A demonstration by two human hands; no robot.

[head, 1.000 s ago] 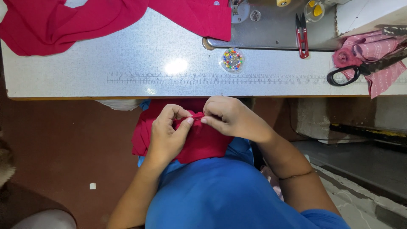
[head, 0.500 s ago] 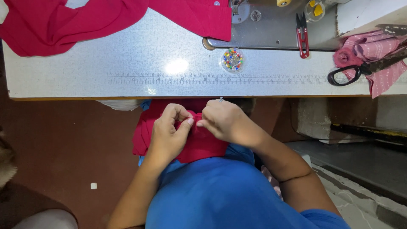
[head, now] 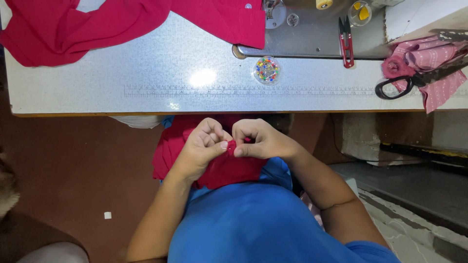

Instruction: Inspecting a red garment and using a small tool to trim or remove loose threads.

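Thumbs and forefingers of left hand and right hand, now drawn closer than a second ago, pinching one small fold of red fabric in lap, below sewing table edge, pin dish beyond.

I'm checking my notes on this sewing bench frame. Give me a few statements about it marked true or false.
1. Both hands pinch a red cloth in the lap, the left hand beside the right hand. True.
2. The round box of coloured pins lies on the floor. False: it sits on the table.
3. The black-handled scissors rest on pink fabric at the table's right end. True.
4. The red thread snips are in the right hand. False: they lie on the sewing machine's base.
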